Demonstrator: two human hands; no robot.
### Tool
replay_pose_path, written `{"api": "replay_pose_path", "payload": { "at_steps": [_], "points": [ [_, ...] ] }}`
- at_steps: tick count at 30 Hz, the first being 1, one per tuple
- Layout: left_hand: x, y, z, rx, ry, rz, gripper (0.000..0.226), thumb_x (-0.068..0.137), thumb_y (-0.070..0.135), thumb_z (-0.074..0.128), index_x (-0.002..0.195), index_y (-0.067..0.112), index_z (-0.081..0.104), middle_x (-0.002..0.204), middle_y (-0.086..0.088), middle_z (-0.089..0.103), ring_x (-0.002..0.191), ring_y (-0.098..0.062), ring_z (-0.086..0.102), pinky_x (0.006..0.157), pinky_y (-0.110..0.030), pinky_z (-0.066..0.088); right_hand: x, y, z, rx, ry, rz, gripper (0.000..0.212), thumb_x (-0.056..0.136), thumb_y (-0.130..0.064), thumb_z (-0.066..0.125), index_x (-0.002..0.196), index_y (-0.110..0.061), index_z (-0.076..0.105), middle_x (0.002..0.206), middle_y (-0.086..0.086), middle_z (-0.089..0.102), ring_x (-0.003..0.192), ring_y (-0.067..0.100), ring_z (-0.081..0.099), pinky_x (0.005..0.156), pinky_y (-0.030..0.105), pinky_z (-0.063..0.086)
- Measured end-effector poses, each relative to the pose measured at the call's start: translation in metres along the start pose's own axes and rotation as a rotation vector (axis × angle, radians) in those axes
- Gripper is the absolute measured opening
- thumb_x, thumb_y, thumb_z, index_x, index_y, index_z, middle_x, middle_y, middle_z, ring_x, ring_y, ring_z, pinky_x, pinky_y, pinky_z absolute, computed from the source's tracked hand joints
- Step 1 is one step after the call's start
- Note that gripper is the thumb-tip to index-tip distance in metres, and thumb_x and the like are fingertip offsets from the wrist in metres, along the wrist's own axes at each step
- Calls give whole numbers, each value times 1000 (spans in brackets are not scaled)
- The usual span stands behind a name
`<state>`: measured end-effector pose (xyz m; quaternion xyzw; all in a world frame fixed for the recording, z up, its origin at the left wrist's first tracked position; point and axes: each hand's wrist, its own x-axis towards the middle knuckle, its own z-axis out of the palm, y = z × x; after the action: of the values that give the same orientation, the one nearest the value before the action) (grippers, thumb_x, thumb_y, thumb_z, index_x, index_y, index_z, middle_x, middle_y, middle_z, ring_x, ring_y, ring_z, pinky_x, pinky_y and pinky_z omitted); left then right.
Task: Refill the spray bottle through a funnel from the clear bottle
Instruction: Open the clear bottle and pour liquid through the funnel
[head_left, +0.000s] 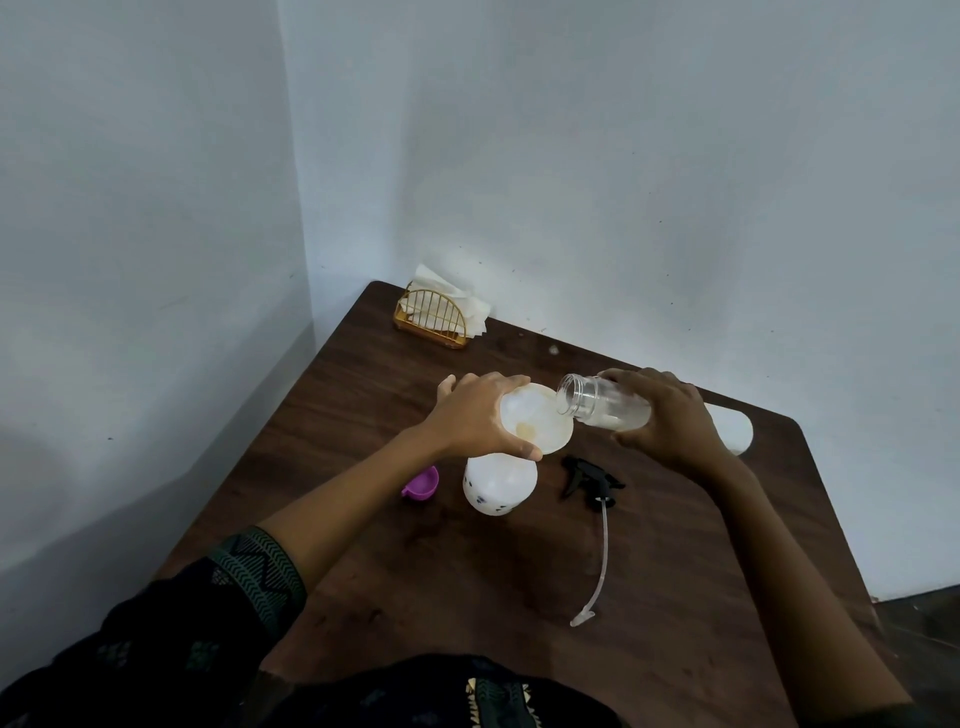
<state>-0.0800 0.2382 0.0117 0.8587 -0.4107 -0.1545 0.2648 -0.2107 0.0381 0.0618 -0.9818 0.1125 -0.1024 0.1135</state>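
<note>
From the head camera, the round white plastic spray bottle (498, 486) is standing upright near the middle of the dark brown wooden table (675, 571). It is showing a few small dark blue marks low on its side, too small to read.

A wide white plastic funnel (537, 418) is sitting on top of it with its open mouth facing up. The left hand (478, 415) is gripping the funnel's rim, with the thumb on the near edge and the fingers curled over the far edge.

The right hand (665, 415) is wrapping its fingers round the back half of the clear plastic bottle (602, 402). This bottle is lying almost on its side in the air. Its long side is running left to right, and its open threaded mouth is pointing left, just over the funnel's right edge. Cloudy liquid is lying along its lower side.

A black trigger spray head (589, 478) is lying on the table just right of the spray bottle, and its thin clear tube (602, 551) is running toward the person. A small purple cap (422, 484) is lying to the left of the spray bottle. A gold wire napkin holder (431, 314) with white paper is standing at the far corner by the pale wall (623, 156). A white rounded thing (732, 428) is peeking out behind the right hand; I cannot tell what it is.
</note>
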Motion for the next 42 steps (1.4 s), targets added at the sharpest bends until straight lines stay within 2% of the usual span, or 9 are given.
{"api": "replay_pose_path", "payload": {
  "at_steps": [10, 19, 26, 42],
  "points": [
    [0, 1, -1, -9, -5, 0, 93, 65, 62, 71, 142, 28, 31, 141, 2, 45, 132, -23, 35, 112, -49, 14, 0, -1, -3, 34, 0, 13, 65, 63, -14, 78, 123, -26, 57, 101, 0, 64, 97, 21, 53, 85, 33, 32],
    [-1, 2, -1, -8, -9, 1, 93, 65, 61, 71, 142, 28, 31, 139, 1, 46, 132, -24, 35, 113, -49, 14, -1, 0, -5, 10, -10, 17, 66, 63, -14, 78, 125, -26, 56, 102, -1, 63, 97, 20, 52, 83, 31, 29],
    [-1, 2, -1, -12, -10, -1, 94, 64, 61, 71, 142, 27, 31, 140, 1, 45, 132, -24, 34, 113, -50, 13, -2, 1, -5, 11, -6, 11, 65, 62, -13, 77, 123, -25, 57, 100, 1, 64, 96, 23, 53, 84, 35, 34],
    [-1, 1, -1, -15, -6, -2, 94, 65, 62, 71, 142, 28, 31, 140, 1, 46, 133, -24, 34, 113, -51, 11, -1, 0, -6, -8, -8, 12, 66, 63, -13, 77, 124, -27, 57, 101, 1, 63, 98, 22, 53, 82, 31, 29]
  ]
}}
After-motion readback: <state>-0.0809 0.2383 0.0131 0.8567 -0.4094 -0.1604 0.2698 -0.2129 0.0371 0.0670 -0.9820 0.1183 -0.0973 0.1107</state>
